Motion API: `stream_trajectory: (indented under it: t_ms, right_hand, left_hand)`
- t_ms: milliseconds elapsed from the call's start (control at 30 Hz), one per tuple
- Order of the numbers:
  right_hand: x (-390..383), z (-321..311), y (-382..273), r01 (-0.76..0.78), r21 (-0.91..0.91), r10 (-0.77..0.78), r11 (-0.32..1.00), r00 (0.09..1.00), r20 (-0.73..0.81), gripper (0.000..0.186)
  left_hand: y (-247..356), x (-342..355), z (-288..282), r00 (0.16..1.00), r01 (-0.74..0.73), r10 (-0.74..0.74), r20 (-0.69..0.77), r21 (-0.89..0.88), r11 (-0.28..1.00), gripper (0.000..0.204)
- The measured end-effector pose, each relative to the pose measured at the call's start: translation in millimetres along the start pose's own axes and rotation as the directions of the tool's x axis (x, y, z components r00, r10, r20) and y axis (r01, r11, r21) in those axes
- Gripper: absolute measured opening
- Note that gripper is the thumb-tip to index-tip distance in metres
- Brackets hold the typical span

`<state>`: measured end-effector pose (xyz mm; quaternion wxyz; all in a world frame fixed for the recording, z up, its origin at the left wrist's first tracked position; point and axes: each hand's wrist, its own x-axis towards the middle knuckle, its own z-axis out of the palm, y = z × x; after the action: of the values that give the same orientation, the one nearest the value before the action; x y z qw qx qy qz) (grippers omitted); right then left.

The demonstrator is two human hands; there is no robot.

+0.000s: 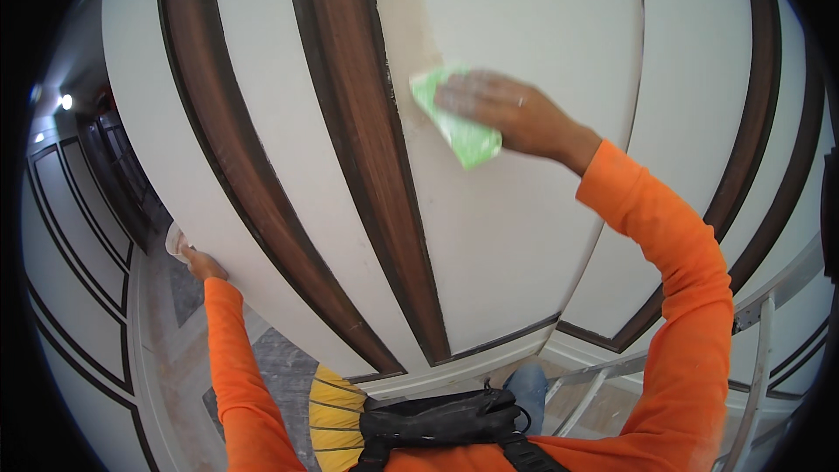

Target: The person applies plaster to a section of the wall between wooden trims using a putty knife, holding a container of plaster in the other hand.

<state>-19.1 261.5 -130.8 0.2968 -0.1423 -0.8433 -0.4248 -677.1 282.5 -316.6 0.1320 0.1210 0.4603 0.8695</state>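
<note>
My right hand (489, 114) presses a thin, pale green sheet (476, 148) flat against the white wall panel (516, 227), its fingers spread over the sheet. White dust coats the fingers, and motion blurs both hand and sheet; whether the sheet is abrasive paper or a spreader I cannot tell. Just left of it runs a dark brown wood strip (371, 140) with a rough, whitish edge. Out at the far left, beyond the wall's edge, my left hand (206, 265) is closed on a small whitish tub (176, 241), partly hidden by the fingers.
A metal ladder (765, 350) stands at the lower right, close to my right arm. More brown strips (218, 96) divide the wall. A beige patch (411, 13) marks the panel above my right hand. A corridor with lamps (66, 102) opens at the left, over a dusty floor (271, 358).
</note>
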Motion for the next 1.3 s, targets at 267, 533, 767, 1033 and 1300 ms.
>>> stream_trajectory:
  t_ms: [267, 533, 767, 1033, 1300]
  right_hand:
    - [65.3, -11.7, 61.7, -0.09, -0.179, 0.059, 0.98, 0.983, -0.173, 0.064]
    - [26.2, 27.7, 14.9, -0.031, -0.076, 0.026, 0.997, 0.997, -0.07, 0.059]
    - [-46.0, 43.7, -77.0, -0.061, 0.247, 0.01, 0.967, 0.979, 0.203, 0.054]
    - [80.5, -39.9, 61.5, -0.182, 0.057, 0.19, 0.982, 0.907, -0.375, 0.061]
    - [25.2, 12.0, 14.9, -0.232, 0.058, 0.237, 0.971, 0.966, -0.101, 0.065]
  left_hand:
    - [-1.9, -9.2, 9.4, 1.0, -0.015, 0.016, -0.022, 0.047, 0.999, 0.087]
    - [-0.3, -1.6, -1.2, 0.999, -0.001, 0.003, -0.038, 0.049, 0.999, 0.088]
    - [1.8, -11.5, 5.2, 0.998, -0.002, 0.006, -0.059, 0.079, 0.997, 0.087]
    - [-14.2, 13.3, 6.0, 0.994, -0.037, 0.05, -0.1, 0.131, 0.991, 0.081]
    - [0.9, -2.9, -3.5, 0.998, -0.019, 0.028, -0.065, 0.128, 0.992, 0.083]
